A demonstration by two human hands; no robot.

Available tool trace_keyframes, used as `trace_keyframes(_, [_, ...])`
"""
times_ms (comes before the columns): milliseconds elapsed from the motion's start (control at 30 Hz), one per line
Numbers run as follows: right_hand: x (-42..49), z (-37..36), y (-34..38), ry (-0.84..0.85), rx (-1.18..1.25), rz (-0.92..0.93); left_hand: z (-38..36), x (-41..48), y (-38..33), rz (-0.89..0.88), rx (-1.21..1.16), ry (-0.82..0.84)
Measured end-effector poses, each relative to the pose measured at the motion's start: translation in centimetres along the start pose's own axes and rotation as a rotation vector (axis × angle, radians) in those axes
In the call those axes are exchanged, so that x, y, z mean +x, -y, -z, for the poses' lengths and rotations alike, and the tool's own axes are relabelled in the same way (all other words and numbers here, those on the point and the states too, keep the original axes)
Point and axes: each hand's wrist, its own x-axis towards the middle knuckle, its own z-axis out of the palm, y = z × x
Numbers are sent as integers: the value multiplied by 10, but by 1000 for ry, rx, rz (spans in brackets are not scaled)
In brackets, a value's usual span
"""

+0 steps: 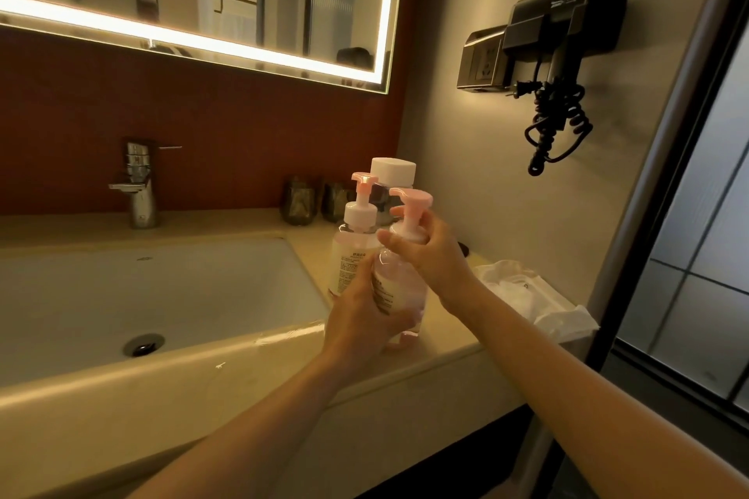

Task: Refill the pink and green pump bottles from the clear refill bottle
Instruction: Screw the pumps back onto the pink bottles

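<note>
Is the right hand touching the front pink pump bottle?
Touching. The head view shows the right hand with fingers and thumb curled round the neck of the front pink pump bottle, no gap visible.

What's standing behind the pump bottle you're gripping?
A white-capped clear bottle stands behind it, beside a second pump bottle. Its lower body is hidden by them and the right hand.

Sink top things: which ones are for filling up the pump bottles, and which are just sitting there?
For the job: front pump bottle with pink liquid, gripped by the left hand and right hand; back pump bottle; white-capped refill bottle behind them.

Just lying about: faucet, two dark cups, crumpled white cloth, wall hair dryer.
</note>
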Motion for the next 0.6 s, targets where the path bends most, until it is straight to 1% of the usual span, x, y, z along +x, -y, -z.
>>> trace_keyframes(133, [-9, -2, -2, -78, -21, -15, -2, 1, 2, 6, -22, -4])
trace_keyframes(267, [-22, -2, -8, -124, 18, 45, -3, 2, 5, -5, -19, -13])
trace_keyframes(333, [-29, -1, -14, -207, 0, 101, -3, 2, 5, -6, -23, -18])
trace_keyframes(400, [-32, 1, -19, -306, -78, 166, -4, 2, 5, -5, -33, -22])
trace_keyframes(467, [-28, 3, -20, -342, -113, 184, -3, 2, 5, -4, -41, -21])
trace_keyframes(533, [-20, 4, -17, -272, -90, 142, -3, 2, 6, -8, -37, -13])
trace_keyframes(600, [-14, 4, -12, -108, -48, 87, -2, 1, 5, -14, -35, -7])
